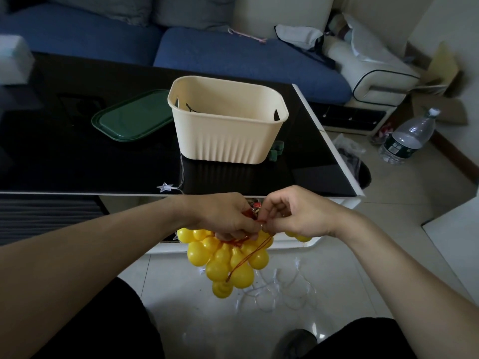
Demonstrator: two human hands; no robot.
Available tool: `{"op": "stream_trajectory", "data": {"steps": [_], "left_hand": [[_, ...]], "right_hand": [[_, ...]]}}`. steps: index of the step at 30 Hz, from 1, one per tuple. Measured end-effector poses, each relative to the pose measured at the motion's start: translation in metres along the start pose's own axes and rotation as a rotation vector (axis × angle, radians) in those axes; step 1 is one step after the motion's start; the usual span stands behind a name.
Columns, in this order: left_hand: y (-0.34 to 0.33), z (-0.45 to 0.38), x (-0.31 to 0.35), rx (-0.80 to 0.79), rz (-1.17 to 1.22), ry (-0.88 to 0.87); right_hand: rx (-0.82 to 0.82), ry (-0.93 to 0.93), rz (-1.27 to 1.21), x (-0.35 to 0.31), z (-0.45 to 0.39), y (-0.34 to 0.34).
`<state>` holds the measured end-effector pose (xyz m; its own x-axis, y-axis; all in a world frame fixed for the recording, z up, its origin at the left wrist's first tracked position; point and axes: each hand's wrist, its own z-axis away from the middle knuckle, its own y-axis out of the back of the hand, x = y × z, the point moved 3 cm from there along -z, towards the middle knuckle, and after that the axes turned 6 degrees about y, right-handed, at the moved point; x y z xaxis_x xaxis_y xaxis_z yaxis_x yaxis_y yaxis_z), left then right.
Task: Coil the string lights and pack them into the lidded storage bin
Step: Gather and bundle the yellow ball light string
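A bunch of yellow bulb-shaped lights (pixel 225 263) on a red-orange cord hangs below my hands, in front of the table's near edge. My left hand (pixel 225 218) grips the top of the bunch with curled fingers. My right hand (pixel 293 216) pinches the red cord right beside it. The cream storage bin (pixel 228 136) stands open on the black table, a dark cord showing inside. Its green lid (pixel 132 117) lies flat to the bin's left. A clear star light (pixel 165 187) on a white wire lies at the table's front edge, and more white wire (pixel 280 291) is tangled on the floor.
The black glass table (pixel 77 164) has a white rim. Small green blocks (pixel 276 149) sit by the bin's right side. A blue sofa (pixel 233 53) is behind. On the floor to the right stand a water bottle (pixel 409 138) and a black bag (pixel 355 161).
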<state>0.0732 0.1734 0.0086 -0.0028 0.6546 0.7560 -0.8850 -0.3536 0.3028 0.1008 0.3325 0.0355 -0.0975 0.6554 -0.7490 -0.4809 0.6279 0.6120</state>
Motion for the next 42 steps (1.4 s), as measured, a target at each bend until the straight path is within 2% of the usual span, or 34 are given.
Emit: {"op": "stream_trajectory", "data": {"steps": [3, 8, 11, 14, 16, 23, 27, 32, 35, 38, 42], "left_hand": [[-0.002, -0.001, -0.001, -0.003, -0.090, -0.010], [-0.006, -0.001, 0.001, -0.028, -0.196, -0.007], [-0.005, -0.001, 0.000, -0.022, -0.094, 0.030], [0.000, -0.002, 0.002, -0.008, 0.083, 0.084], [0.002, -0.003, 0.005, 0.010, 0.154, 0.107], [0.008, -0.004, 0.004, 0.139, 0.195, 0.122], [0.017, -0.005, -0.002, 0.266, 0.249, 0.124], [0.030, -0.002, -0.015, 0.373, 0.339, 0.173], [0.034, 0.002, -0.021, 0.332, 0.474, 0.220], [0.033, 0.003, -0.022, 0.191, 0.732, 0.243], [0.036, 0.004, -0.018, 0.195, 0.946, 0.222]], "right_hand": [[-0.063, -0.056, -0.048, 0.000, 0.001, 0.000], [-0.221, -0.109, 0.039, 0.003, 0.004, -0.004], [-0.241, -0.054, -0.174, 0.005, 0.007, -0.003], [-0.153, -0.102, -0.442, 0.016, 0.007, -0.001], [-0.155, -0.120, -0.551, 0.019, 0.007, 0.001], [-0.273, -0.087, -0.887, 0.020, 0.013, 0.007], [-0.170, -0.090, -1.054, 0.021, 0.016, 0.007], [0.037, -0.178, -0.819, 0.024, 0.018, 0.007], [0.166, -0.259, -0.572, 0.036, 0.017, 0.009], [0.130, -0.253, -0.252, 0.036, 0.014, 0.005], [0.089, -0.188, -0.036, 0.019, 0.009, -0.006]]}}
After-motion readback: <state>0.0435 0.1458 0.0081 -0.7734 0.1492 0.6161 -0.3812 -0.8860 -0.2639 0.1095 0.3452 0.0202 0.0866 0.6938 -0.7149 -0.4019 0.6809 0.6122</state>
